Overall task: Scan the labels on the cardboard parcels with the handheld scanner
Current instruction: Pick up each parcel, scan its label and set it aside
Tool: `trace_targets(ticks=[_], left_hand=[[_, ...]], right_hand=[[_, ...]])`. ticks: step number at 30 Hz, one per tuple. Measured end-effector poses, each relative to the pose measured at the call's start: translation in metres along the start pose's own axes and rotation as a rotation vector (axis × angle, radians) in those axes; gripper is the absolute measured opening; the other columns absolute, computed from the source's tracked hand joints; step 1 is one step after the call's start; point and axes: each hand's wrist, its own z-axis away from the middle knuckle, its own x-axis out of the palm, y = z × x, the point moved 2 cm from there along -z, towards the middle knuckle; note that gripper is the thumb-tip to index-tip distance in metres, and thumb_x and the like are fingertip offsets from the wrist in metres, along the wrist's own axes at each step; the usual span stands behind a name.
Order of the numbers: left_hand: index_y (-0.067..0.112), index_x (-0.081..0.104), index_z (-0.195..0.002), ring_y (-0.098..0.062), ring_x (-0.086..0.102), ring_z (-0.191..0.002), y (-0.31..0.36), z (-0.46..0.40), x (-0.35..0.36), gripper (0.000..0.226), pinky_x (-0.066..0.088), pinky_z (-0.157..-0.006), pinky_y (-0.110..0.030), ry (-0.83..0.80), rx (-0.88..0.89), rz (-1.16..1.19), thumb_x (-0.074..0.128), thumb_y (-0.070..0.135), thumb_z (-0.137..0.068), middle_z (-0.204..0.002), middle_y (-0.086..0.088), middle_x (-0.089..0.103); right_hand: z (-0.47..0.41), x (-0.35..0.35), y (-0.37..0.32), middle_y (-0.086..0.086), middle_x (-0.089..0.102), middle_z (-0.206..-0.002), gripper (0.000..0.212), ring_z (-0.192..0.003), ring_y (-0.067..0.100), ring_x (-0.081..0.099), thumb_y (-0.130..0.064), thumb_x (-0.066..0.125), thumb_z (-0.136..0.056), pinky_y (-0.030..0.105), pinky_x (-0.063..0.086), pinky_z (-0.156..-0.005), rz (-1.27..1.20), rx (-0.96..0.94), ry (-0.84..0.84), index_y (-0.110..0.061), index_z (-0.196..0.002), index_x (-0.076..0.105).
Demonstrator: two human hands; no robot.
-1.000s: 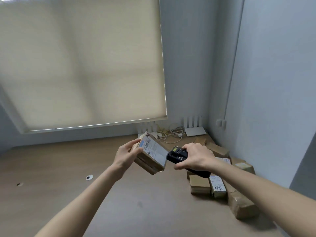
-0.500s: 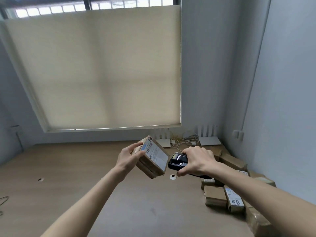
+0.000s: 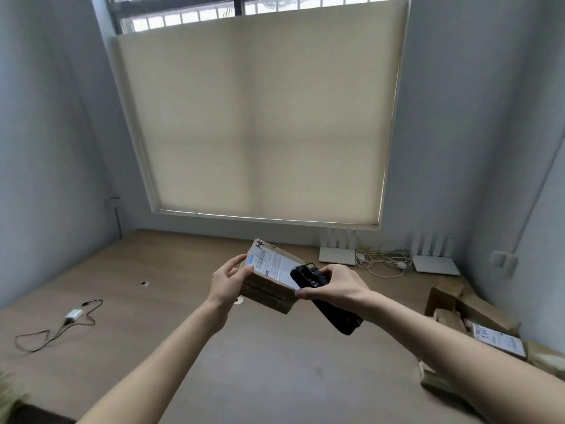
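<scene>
Cardboard parcel, flat white label up, beside slim black scanner.

Parcel: brown matt cardboard, white paper label. Scanner: black plastic, slight sheen. Tabletop: smooth matt wood-look. Blind: beige matt cloth.

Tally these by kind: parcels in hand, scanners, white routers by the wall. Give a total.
held parcel: 1
scanner: 1
white routers: 2
Total: 4
</scene>
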Motion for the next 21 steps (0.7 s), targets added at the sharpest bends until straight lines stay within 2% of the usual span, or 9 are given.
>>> trace_targets(ticks=[3, 4, 6, 8, 11, 14, 16, 18, 21], left_hand=[[0.021, 0.062, -0.133, -0.016, 0.070, -0.102, -0.009, 0.005, -0.057, 0.037, 0.057, -0.086, -0.036, 0.103, -0.036, 0.078, 0.064, 0.024, -0.096, -0.109, 0.000, 0.075], [0.020, 0.060, -0.134, -0.017, 0.069, -0.104, -0.012, 0.008, -0.078, 0.037, 0.058, -0.087, -0.036, 0.135, -0.048, 0.105, 0.063, 0.023, -0.097, -0.113, -0.001, 0.074], [0.022, 0.056, -0.136, -0.019, 0.068, -0.108, -0.019, 0.015, -0.124, 0.039, 0.057, -0.092, -0.041, 0.175, -0.077, 0.147, 0.061, 0.023, -0.097, -0.122, -0.002, 0.070], [0.025, 0.051, -0.140, -0.021, 0.066, -0.109, -0.025, 0.025, -0.171, 0.045, 0.057, -0.084, -0.038, 0.191, -0.109, 0.155, 0.059, 0.020, -0.096, -0.126, -0.004, 0.067], [0.026, 0.047, -0.142, -0.022, 0.065, -0.103, -0.034, 0.046, -0.246, 0.054, 0.054, -0.072, -0.033, 0.242, -0.150, 0.132, 0.058, 0.017, -0.090, -0.123, -0.005, 0.067], [0.034, 0.048, -0.139, -0.020, 0.066, -0.104, -0.042, 0.072, -0.326, 0.061, 0.053, -0.074, -0.035, 0.282, -0.181, 0.120, 0.063, 0.023, -0.081, -0.120, -0.002, 0.070], [0.038, 0.055, -0.134, -0.021, 0.067, -0.106, -0.050, 0.091, -0.378, 0.050, 0.054, -0.075, -0.035, 0.333, -0.186, 0.113, 0.066, 0.033, -0.085, -0.116, -0.001, 0.073], [0.036, 0.062, -0.127, -0.021, 0.070, -0.097, -0.061, 0.111, -0.428, 0.033, 0.055, -0.068, -0.031, 0.415, -0.182, 0.126, 0.062, 0.040, -0.094, -0.105, 0.002, 0.077], [0.029, 0.064, -0.126, -0.020, 0.074, -0.092, -0.079, 0.144, -0.496, 0.031, 0.058, -0.068, -0.030, 0.526, -0.183, 0.178, 0.064, 0.034, -0.095, -0.102, 0.002, 0.078]], right_hand=[[-0.010, 0.043, -0.046, -0.007, 0.075, -0.088, 0.056, -0.087, 0.015, 0.070, -0.070, 0.088, -0.057, 0.031, 0.054, -0.077, -0.048, -0.054, -0.039, -0.028, -0.090, 0.073], [-0.012, 0.059, -0.063, -0.009, 0.075, -0.088, 0.054, -0.088, 0.013, 0.070, -0.069, 0.089, -0.056, 0.031, 0.054, -0.079, -0.068, -0.071, -0.049, -0.030, -0.090, 0.072], [-0.014, 0.093, -0.098, -0.013, 0.074, -0.090, 0.053, -0.089, 0.011, 0.070, -0.068, 0.090, -0.056, 0.031, 0.056, -0.083, -0.110, -0.106, -0.073, -0.034, -0.091, 0.070], [-0.015, 0.129, -0.135, -0.015, 0.073, -0.091, 0.056, -0.088, 0.009, 0.070, -0.067, 0.089, -0.055, 0.032, 0.058, -0.083, -0.130, -0.144, -0.103, -0.035, -0.095, 0.069], [-0.012, 0.184, -0.193, -0.016, 0.073, -0.091, 0.053, -0.085, 0.007, 0.070, -0.066, 0.090, -0.054, 0.032, 0.060, -0.082, -0.151, -0.213, -0.157, -0.037, -0.092, 0.066], [-0.004, 0.243, -0.253, -0.015, 0.074, -0.091, 0.057, -0.085, 0.008, 0.071, -0.065, 0.089, -0.055, 0.034, 0.060, -0.083, -0.154, -0.286, -0.220, -0.034, -0.098, 0.069], [0.006, 0.284, -0.291, -0.013, 0.075, -0.092, 0.060, -0.086, 0.010, 0.072, -0.065, 0.088, -0.055, 0.035, 0.061, -0.084, -0.151, -0.326, -0.267, -0.031, -0.102, 0.071], [0.017, 0.324, -0.325, -0.012, 0.075, -0.093, 0.058, -0.087, 0.011, 0.072, -0.063, 0.089, -0.058, 0.036, 0.061, -0.084, -0.142, -0.370, -0.314, -0.030, -0.102, 0.071], [0.035, 0.384, -0.373, -0.013, 0.074, -0.091, 0.051, -0.084, 0.009, 0.071, -0.060, 0.090, -0.061, 0.033, 0.060, -0.078, -0.135, -0.425, -0.381, -0.031, -0.098, 0.071]])
